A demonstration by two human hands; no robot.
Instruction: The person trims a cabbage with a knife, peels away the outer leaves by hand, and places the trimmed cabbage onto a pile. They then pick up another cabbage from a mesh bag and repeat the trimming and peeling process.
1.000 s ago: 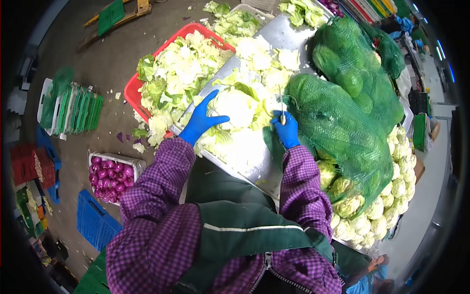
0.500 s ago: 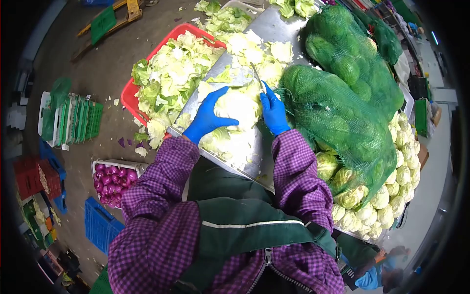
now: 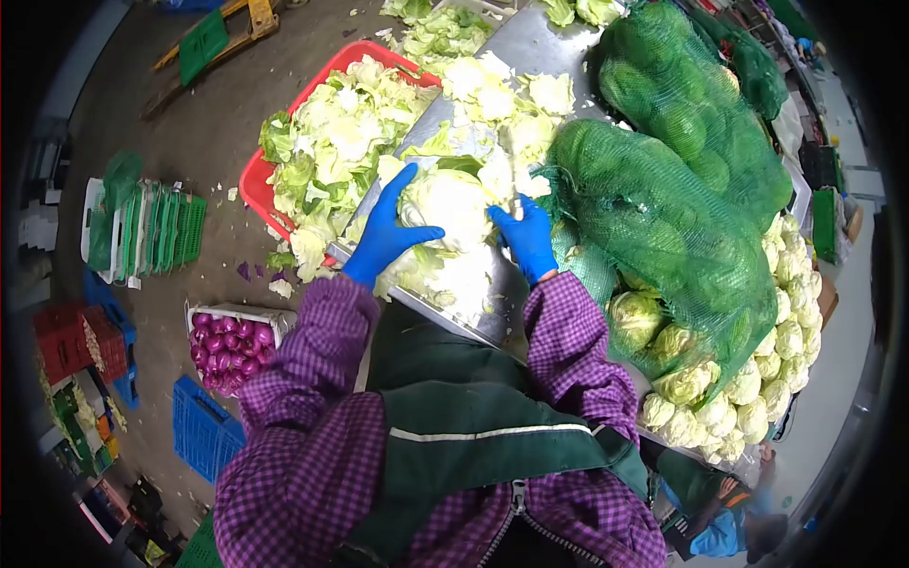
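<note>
Left hand [image 3: 386, 237] and right hand [image 3: 526, 239], both in blue gloves, grip a pale green cabbage head [image 3: 453, 204] on the steel table [image 3: 488, 322], beside a green mesh sack [image 3: 653, 227].

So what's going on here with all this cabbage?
A person in blue gloves is working on a pale cabbage head on a steel table. The left hand cups its left side and the right hand presses on its right; whether that hand's grip is closed on anything is unclear. Loose leaves fill a red crate to the left. Green net sacks of cabbages lie to the right, with bare heads piled beyond them.
</note>
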